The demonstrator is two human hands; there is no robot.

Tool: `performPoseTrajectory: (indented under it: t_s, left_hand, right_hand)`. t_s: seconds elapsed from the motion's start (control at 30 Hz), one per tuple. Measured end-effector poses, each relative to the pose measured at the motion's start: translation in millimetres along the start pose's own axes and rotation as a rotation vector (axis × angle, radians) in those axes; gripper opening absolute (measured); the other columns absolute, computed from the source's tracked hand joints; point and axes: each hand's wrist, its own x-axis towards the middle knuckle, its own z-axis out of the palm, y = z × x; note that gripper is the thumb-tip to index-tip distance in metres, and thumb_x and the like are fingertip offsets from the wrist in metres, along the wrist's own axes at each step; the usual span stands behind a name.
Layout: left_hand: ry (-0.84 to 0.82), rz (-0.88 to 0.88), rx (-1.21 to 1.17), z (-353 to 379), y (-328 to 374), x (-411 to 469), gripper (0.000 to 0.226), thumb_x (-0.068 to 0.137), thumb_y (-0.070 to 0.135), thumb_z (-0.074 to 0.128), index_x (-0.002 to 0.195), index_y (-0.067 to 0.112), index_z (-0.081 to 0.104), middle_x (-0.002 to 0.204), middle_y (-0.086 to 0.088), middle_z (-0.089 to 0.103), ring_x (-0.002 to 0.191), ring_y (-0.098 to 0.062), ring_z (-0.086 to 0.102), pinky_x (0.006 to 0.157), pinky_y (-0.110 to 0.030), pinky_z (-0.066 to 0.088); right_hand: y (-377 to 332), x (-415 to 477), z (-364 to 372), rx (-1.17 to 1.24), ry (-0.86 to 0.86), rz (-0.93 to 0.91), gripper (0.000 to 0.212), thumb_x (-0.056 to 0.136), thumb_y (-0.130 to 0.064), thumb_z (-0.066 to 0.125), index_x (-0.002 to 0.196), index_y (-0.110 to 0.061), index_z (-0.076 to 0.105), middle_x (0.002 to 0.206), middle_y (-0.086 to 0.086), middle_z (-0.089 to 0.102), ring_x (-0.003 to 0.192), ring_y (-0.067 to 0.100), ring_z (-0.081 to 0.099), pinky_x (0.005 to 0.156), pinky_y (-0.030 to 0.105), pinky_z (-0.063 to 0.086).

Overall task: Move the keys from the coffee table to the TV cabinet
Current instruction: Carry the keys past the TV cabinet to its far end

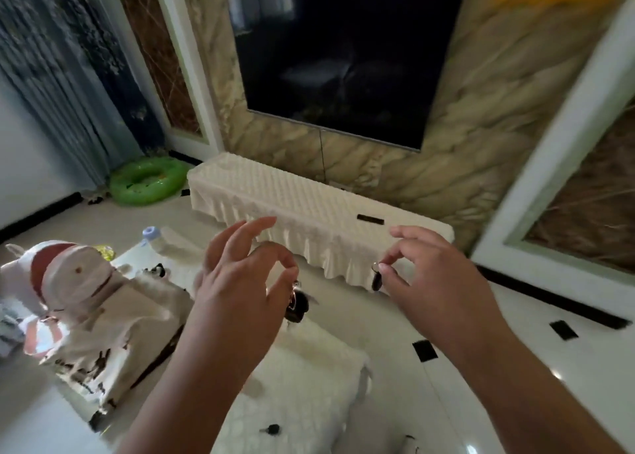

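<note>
My left hand (240, 281) pinches a bunch of keys with a black fob (297, 304), which dangles below my thumb and forefinger. My right hand (436, 278) pinches a single black key fob (377, 278) by its small ring. Both hands are raised above the coffee table (302, 378), which wears a white cover. One more small black key (271, 429) lies on that cover near the bottom of the view. Ahead stands the long TV cabinet (275, 195) under a cream ruffled cover, below the wall-mounted TV (343, 58).
A white bag with red print (86, 309) sits on the table's left side, with a bottle (153, 235) behind it. A green inflatable ring (147, 180) lies on the floor left of the cabinet. A small dark item (370, 219) rests on the cabinet top. Glossy tiled floor lies between table and cabinet.
</note>
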Motion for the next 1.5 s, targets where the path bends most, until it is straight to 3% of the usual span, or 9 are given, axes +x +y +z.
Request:
performPoseTrajectory:
  t_s: [0.13, 0.33, 0.53, 0.73, 0.83, 0.93, 1.13, 1.5]
  left_hand:
    - [-0.068, 0.066, -0.070, 29, 22, 9, 0.011, 0.086, 0.030, 0.066, 0.084, 0.040, 0.060, 0.141, 0.027, 0.040, 0.135, 0.002, 0.019, 0.097, -0.046, 0.036]
    - [-0.157, 0.148, -0.113, 79, 67, 23, 0.011, 0.088, 0.029, 0.065, 0.087, 0.039, 0.060, 0.141, 0.021, 0.041, 0.138, -0.009, 0.023, 0.102, -0.048, 0.037]
    - [-0.227, 0.161, -0.123, 127, 113, 37, 0.012, 0.088, 0.030, 0.063, 0.086, 0.041, 0.059, 0.140, 0.026, 0.039, 0.138, -0.006, 0.023, 0.102, -0.045, 0.035]
    - [-0.203, 0.165, -0.119, 170, 158, 56, 0.010, 0.088, 0.028, 0.065, 0.088, 0.038, 0.061, 0.140, 0.023, 0.042, 0.133, -0.002, 0.025, 0.102, -0.040, 0.034]
    - [-0.172, 0.150, -0.114, 192, 177, 64, 0.008, 0.088, 0.027, 0.066, 0.089, 0.035, 0.063, 0.139, 0.021, 0.043, 0.128, 0.005, 0.022, 0.102, -0.037, 0.032]
    - [-0.166, 0.129, -0.110, 209, 190, 68, 0.006, 0.087, 0.028, 0.066, 0.088, 0.033, 0.063, 0.139, 0.020, 0.044, 0.130, 0.002, 0.023, 0.102, -0.038, 0.033]
    - [-0.205, 0.095, -0.082, 231, 197, 84, 0.004, 0.087, 0.033, 0.061, 0.090, 0.036, 0.063, 0.141, 0.020, 0.042, 0.136, -0.012, 0.027, 0.104, -0.050, 0.037]
    - [-0.211, 0.077, -0.114, 291, 169, 167, 0.005, 0.088, 0.034, 0.059, 0.090, 0.038, 0.061, 0.141, 0.019, 0.041, 0.135, -0.009, 0.024, 0.103, -0.038, 0.028]
  right_hand:
    - [29, -21, -26, -0.093, 0.053, 0.105, 0.004, 0.084, -0.035, 0.066, 0.080, -0.035, 0.065, 0.126, -0.025, 0.058, 0.108, -0.006, 0.048, 0.074, 0.024, 0.038]
    - [80, -38, -57, -0.132, 0.122, 0.197, 0.005, 0.086, -0.037, 0.066, 0.083, -0.038, 0.063, 0.123, -0.024, 0.057, 0.112, -0.007, 0.047, 0.078, 0.025, 0.040]
    - [137, -35, -87, -0.087, 0.189, 0.233, 0.004, 0.087, -0.037, 0.067, 0.086, -0.037, 0.063, 0.121, -0.024, 0.058, 0.112, -0.006, 0.046, 0.074, 0.017, 0.036]
    - [197, -19, -113, -0.134, 0.129, 0.261, 0.004, 0.089, -0.039, 0.061, 0.086, -0.036, 0.063, 0.125, -0.022, 0.058, 0.113, -0.003, 0.048, 0.077, 0.027, 0.042]
    - [223, -8, -123, -0.163, 0.078, 0.257, 0.007, 0.089, -0.040, 0.059, 0.085, -0.037, 0.062, 0.124, -0.023, 0.057, 0.112, -0.003, 0.049, 0.075, 0.025, 0.037]
    - [243, 2, -131, -0.154, 0.047, 0.247, 0.004, 0.089, -0.039, 0.061, 0.086, -0.037, 0.062, 0.124, -0.022, 0.057, 0.112, 0.000, 0.050, 0.079, 0.028, 0.042]
    - [268, 25, -136, -0.170, 0.000, 0.220, 0.003, 0.089, -0.039, 0.063, 0.088, -0.036, 0.063, 0.124, -0.021, 0.058, 0.112, -0.001, 0.050, 0.079, 0.023, 0.037]
    - [295, 113, -115, -0.205, -0.029, 0.202, 0.002, 0.089, -0.035, 0.065, 0.089, -0.033, 0.064, 0.124, -0.020, 0.058, 0.107, 0.005, 0.055, 0.087, 0.037, 0.048]
